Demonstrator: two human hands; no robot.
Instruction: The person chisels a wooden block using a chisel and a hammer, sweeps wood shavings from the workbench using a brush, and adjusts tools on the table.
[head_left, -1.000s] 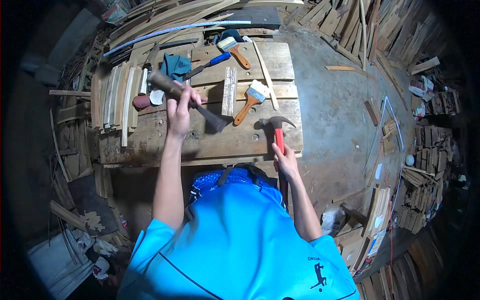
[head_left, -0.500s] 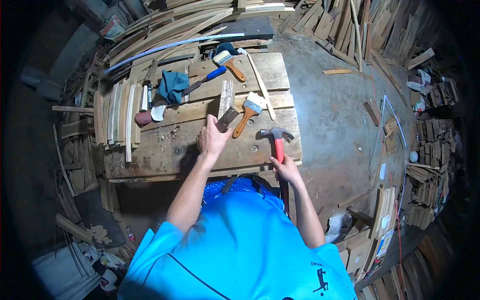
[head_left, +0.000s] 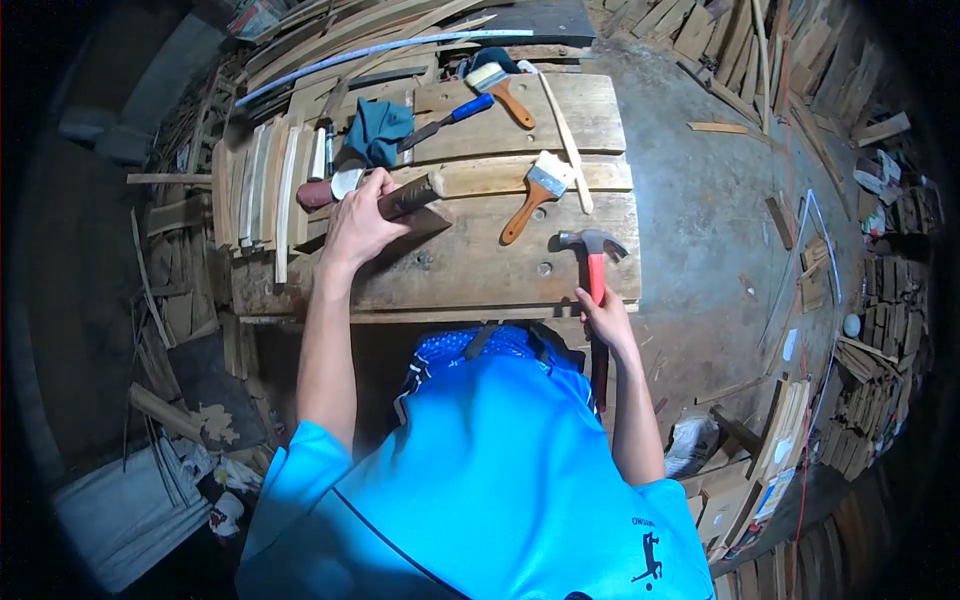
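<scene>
My left hand is closed round a dark, thick-handled tool above the workbench; the tool's pale round end points right. A brown wooden surface shows just under it, partly hidden. My right hand grips a claw hammer by its red and black handle, head up over the bench's right part. Between the hands lies a paintbrush with a wooden handle. Farther back are a second brush, a blue-handled tool and a green cloth.
Upright wood strips line the bench's left end, beside a reddish roll. A thin pale stick lies at the back right. Long boards are piled behind the bench, and scrap wood is stacked on the right.
My left hand swung right with the dark tool, then back left, and the tool now points right. The pale block beside the brush no longer shows in its former place. The hammer stays in my right hand.
</scene>
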